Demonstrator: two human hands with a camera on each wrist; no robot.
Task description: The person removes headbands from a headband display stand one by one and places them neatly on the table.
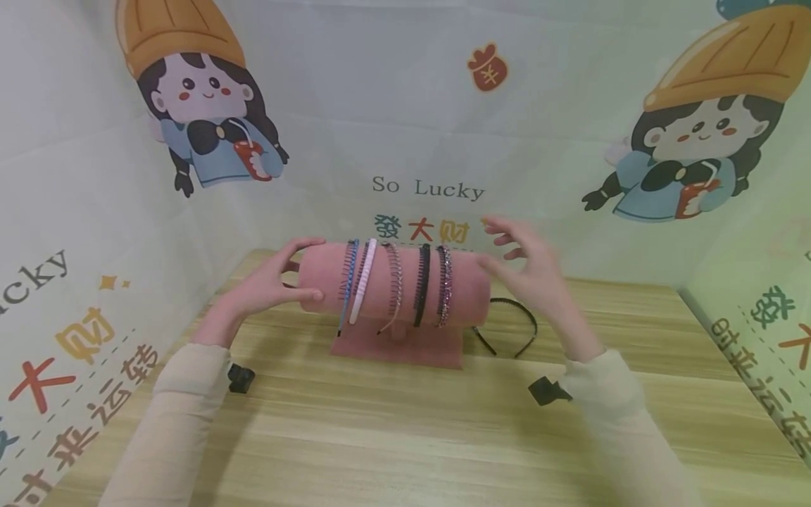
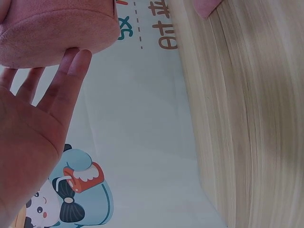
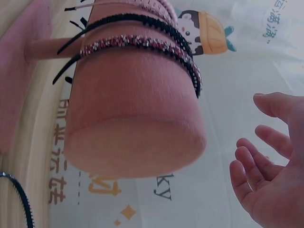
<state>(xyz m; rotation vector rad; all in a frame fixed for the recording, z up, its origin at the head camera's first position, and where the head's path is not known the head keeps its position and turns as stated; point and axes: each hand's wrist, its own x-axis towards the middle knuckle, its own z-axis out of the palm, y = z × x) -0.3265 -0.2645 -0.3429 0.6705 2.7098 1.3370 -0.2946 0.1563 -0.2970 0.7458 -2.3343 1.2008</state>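
Observation:
A pink padded headband stand [image 1: 408, 274] stands on the table in the head view, its thick roll lying sideways above a flat base. Several toothed headbands ride on the roll: a blue one [image 1: 347, 282], a pale pink one [image 1: 362, 282], a beige-pink one [image 1: 396, 278], a black one [image 1: 422, 285] and a glittery one [image 1: 445, 285]. My left hand [image 1: 269, 282] grips the roll's left end, thumb at the front and fingers behind. Beside the right end, my right hand [image 1: 532, 264] is spread with loosely bent fingers, holding nothing; the right wrist view shows it apart from the roll.
Another black headband [image 1: 535, 324] lies on the wooden table [image 1: 380, 429], right of the stand's base. A printed cloth [image 1: 355, 105] encloses the back and sides. Small black pieces [image 1: 242, 379] show by the left cuff, with another [image 1: 545, 391] by the right cuff.

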